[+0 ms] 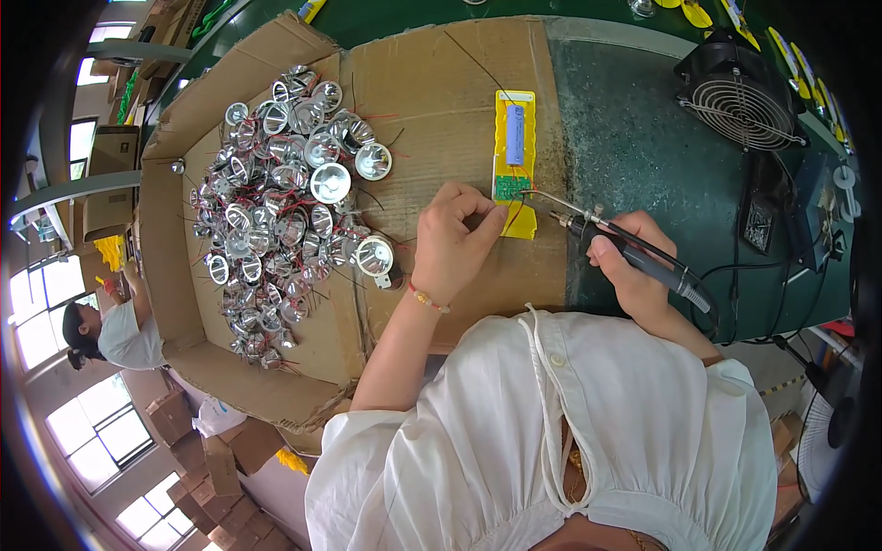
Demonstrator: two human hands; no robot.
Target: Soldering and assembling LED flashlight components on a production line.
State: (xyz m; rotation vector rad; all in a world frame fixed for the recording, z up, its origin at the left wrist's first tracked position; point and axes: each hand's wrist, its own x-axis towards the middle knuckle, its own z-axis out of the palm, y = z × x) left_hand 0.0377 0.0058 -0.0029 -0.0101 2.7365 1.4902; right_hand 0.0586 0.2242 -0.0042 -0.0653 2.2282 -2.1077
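My right hand [637, 260] is wrapped round a black soldering iron [669, 276], its tip pointing up and left. A thin metal tube [551, 199] clamped along the iron curves to the green circuit board [511, 189]. That board sits in a yellow plastic housing [502, 138], below a purple cylindrical battery [515, 136]. My left hand [455, 234] is closed in a pinch at the board's lower left edge; what its fingertips hold is hidden. Thin red wires run from the board over a yellow piece [521, 223] beneath it.
Left of my hands, a cardboard box [175, 275] holds a heap of silver reflector cups [289, 197] with red and black wires. At right are a black fan [742, 106], a small dark tray [760, 220] and cables on the green table [634, 119]. A co-worker [124, 331] is at far left.
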